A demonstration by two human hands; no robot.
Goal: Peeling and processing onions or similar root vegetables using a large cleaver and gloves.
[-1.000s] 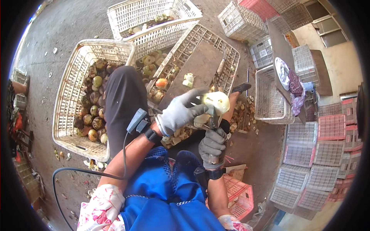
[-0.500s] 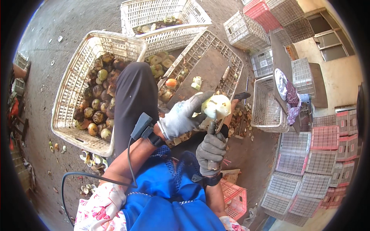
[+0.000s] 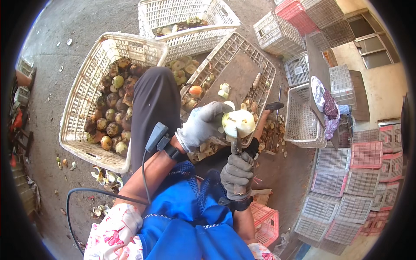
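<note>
Here, left hand (image 3: 200,126): gripping pale peeled fruit (image 3: 242,121)
Right hand (image 3: 237,175): clasping knife (image 3: 236,146), blade against fruit
White crate (image 3: 77,102): heaped brownish fruits (image 3: 111,115)

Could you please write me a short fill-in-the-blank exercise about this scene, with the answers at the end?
1. The ____ hand grips the knife.
2. The other hand holds the pale fruit and wears a grey ____.
3. The crate of brown fruits stands on the person's ____ side.
4. The apron is ____ in colour.

Missing words: right; glove; left; blue.
</note>
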